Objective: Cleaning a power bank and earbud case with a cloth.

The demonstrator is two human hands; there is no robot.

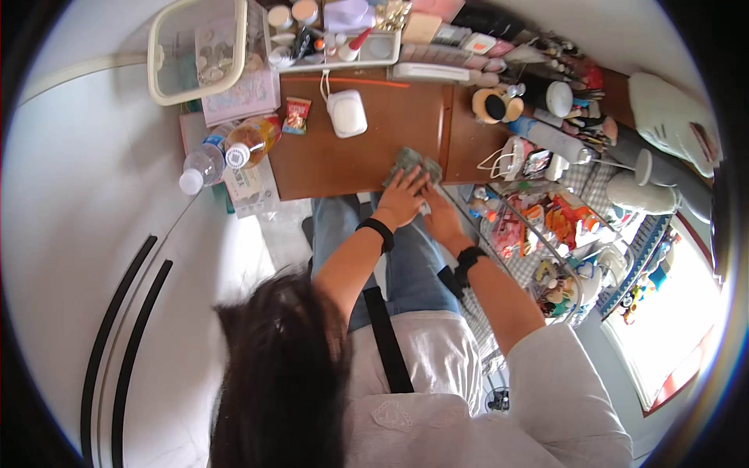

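A crumpled grey-green cloth (411,161) lies on the brown wooden desktop (363,167), close to its front edge. My left hand (401,199) presses down on the cloth with its fingers spread. Right beside it, my right hand (442,215) holds the cloth's near right part, its fingertips close to the left hand's. A small pale bit shows between the two hands. Both wrists wear black bands. Further back on the desktop are a white rounded case (347,114) with a strap and a small red snack packet (296,115).
Two drink bottles, one clear (203,165) and one amber (251,140), stand at the left. Behind are a lidded clear box (196,52) and a white cosmetics tray (339,64). Bottles, brushes and a phone (536,162) crowd the right; a rack holding snacks (562,222) stands below.
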